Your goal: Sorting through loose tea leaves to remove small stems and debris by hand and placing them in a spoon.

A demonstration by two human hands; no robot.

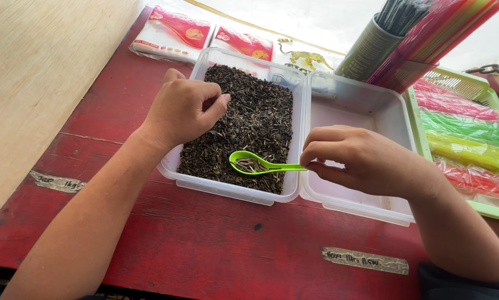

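Red counter (205, 244), worn and painted, fills the bottom of the frame and carries two clear plastic trays side by side at the centre. On the right, the right hand (360, 161) pinches the handle of a small green spoon (255, 164) between thumb and closed fingers; its bowl holds a few pale slivers and rests over the dark loose tea leaves (249, 122) in the left tray (227, 191). Above the same leaves, the left hand (183, 111) has its fingertips drawn together, almost shut; whether they hold anything, I cannot tell. Just beside it, the right tray (360, 105) looks empty. Red and white packets (171, 30) lie at the upper left, coloured straws (460, 28) at the upper right.
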